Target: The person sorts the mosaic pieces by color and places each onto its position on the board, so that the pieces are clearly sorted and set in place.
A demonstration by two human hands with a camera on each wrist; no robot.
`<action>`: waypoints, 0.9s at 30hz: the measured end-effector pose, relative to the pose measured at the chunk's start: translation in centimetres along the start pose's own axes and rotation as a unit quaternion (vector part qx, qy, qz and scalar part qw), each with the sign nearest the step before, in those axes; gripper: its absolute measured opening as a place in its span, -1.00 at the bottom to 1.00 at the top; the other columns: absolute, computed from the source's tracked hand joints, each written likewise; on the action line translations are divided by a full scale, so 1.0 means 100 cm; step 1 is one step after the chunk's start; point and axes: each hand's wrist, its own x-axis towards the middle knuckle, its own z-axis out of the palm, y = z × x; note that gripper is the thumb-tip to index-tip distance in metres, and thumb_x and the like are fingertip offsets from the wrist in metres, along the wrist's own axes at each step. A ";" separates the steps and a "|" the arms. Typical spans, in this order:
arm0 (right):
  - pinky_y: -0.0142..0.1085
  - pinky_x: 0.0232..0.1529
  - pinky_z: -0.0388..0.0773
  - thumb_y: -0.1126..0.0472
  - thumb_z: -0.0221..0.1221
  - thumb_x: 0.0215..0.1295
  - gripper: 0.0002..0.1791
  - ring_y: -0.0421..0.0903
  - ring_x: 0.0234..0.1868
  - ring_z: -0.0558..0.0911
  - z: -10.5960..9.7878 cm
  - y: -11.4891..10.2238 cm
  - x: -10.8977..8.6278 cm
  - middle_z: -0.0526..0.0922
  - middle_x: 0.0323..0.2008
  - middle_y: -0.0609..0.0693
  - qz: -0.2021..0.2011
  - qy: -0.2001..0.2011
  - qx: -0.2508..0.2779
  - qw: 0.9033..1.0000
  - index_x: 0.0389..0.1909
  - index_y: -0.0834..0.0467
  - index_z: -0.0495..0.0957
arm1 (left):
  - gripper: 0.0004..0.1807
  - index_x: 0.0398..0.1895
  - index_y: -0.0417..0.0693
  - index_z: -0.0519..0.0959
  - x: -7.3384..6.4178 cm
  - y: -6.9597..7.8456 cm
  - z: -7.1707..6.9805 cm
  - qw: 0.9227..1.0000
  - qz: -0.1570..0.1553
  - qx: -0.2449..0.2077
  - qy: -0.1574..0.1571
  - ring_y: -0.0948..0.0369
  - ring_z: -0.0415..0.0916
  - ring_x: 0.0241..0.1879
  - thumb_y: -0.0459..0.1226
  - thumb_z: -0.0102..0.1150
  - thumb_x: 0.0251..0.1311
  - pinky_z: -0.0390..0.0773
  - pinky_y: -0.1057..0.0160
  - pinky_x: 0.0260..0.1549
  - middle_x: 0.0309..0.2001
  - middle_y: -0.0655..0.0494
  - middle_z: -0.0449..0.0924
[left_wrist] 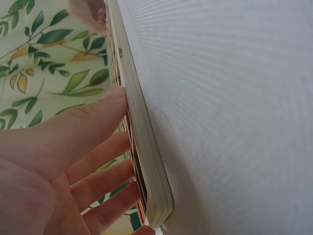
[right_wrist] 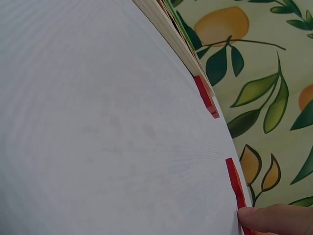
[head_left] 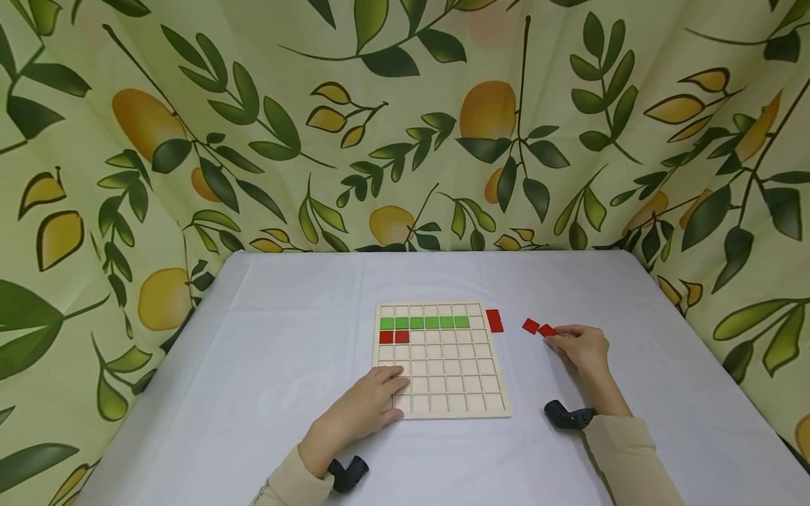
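A light wooden grid board (head_left: 443,416) lies flat on the table. Green square tiles (head_left: 432,322) fill most of its second row, and two red square tiles (head_left: 394,337) sit at the left of the row below. My left hand (head_left: 363,407) rests on the board's lower left, fingers spread loosely over the cells and thumb at the near edge (left_wrist: 151,161). To the right of the board, my right hand (head_left: 582,349) pinches a red square tile (head_left: 545,329) between thumb and fingers at the tabletop. Another red square (head_left: 531,325) lies corner to corner with it.
A red rectangular piece (head_left: 494,320) lies against the board's upper right edge. Black camera mounts (head_left: 569,416) sit at both wrists. White cloth covers the table (head_left: 285,337), with a leaf-and-fruit patterned curtain (head_left: 405,140) around its back and sides.
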 end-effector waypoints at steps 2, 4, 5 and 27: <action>-0.45 -0.67 0.37 0.23 0.30 0.13 -0.52 -0.29 -0.71 0.40 0.000 0.000 0.000 0.42 -0.77 -0.20 0.004 -0.005 0.006 1.000 0.04 0.42 0.53 | -0.46 0.25 -0.14 0.46 0.000 0.000 0.000 1.000 0.000 -0.002 0.001 0.00 0.32 0.35 -0.16 0.23 0.22 0.40 0.01 0.34 0.35 -0.07 0.37; -0.46 -0.68 0.37 0.24 0.31 0.12 -0.52 -0.29 -0.72 0.40 0.000 0.001 0.001 0.42 -0.77 -0.20 0.003 -0.005 0.011 1.000 0.03 0.43 0.53 | -0.46 0.24 -0.14 0.46 0.000 0.000 0.000 1.000 0.002 -0.004 0.002 -0.01 0.32 0.35 -0.17 0.24 0.21 0.41 0.00 0.33 0.35 -0.08 0.37; -0.46 -0.68 0.37 0.25 0.31 0.11 -0.52 -0.29 -0.72 0.40 0.000 0.001 0.001 0.42 -0.77 -0.20 0.002 -0.003 0.012 1.000 0.02 0.43 0.54 | -0.46 0.24 -0.15 0.47 -0.001 0.000 0.000 1.000 0.003 -0.004 0.002 -0.01 0.32 0.35 -0.17 0.24 0.21 0.41 -0.01 0.32 0.35 -0.09 0.37; -0.47 -0.69 0.36 0.24 0.33 0.10 -0.54 -0.32 -0.73 0.39 0.002 0.003 0.003 0.43 -0.77 -0.23 -0.003 0.010 0.015 1.000 -0.01 0.41 0.56 | -0.46 0.24 -0.16 0.46 0.000 0.000 0.000 1.000 0.009 -0.005 0.007 -0.02 0.32 0.35 -0.17 0.24 0.21 0.42 -0.01 0.32 0.35 -0.10 0.37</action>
